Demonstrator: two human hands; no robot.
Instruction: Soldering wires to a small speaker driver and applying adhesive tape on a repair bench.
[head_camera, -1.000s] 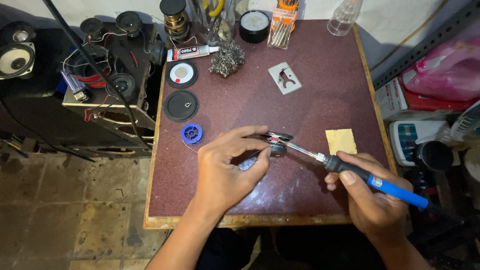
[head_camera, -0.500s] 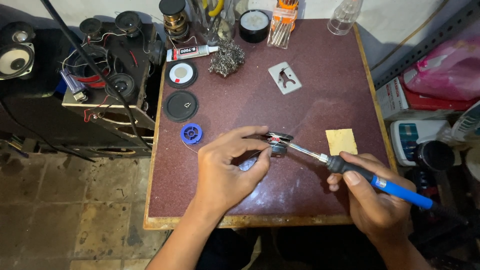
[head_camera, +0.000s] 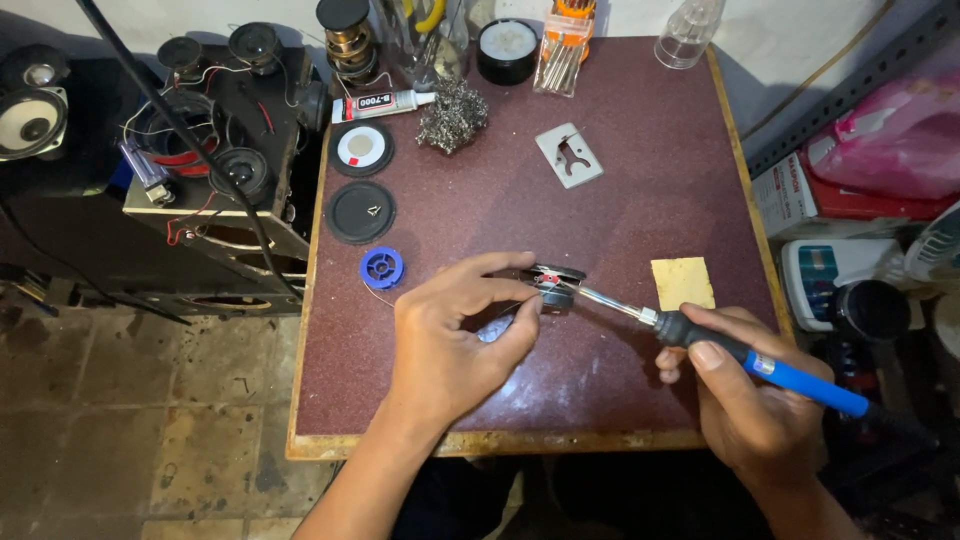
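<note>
A small round speaker part (head_camera: 556, 283) sits on the dark red table (head_camera: 640, 200), pinched between the thumb and fingers of the left hand (head_camera: 455, 335), which is closed narrowly around its near edge. The metal tip of a soldering iron (head_camera: 700, 340) touches the part's right side; the right hand (head_camera: 745, 405) is wrapped firmly around the iron's blue handle, thumb on top.

Judging by this, the soldering of a joint on the part is under way. Any next move seems to call for a steady left grip and a light, exact touch of the tip, with fingers kept off the hot metal.

Just right of the iron's tip lies a yellow sponge (head_camera: 683, 283). Left of the left hand is a blue spool of solder (head_camera: 382, 267); beyond it, two black discs (head_camera: 361, 180). Farther from both hands are a tangle of metal wool (head_camera: 450, 115), a glue tube (head_camera: 380, 101) and a small grey plate (head_camera: 569, 155).
</note>
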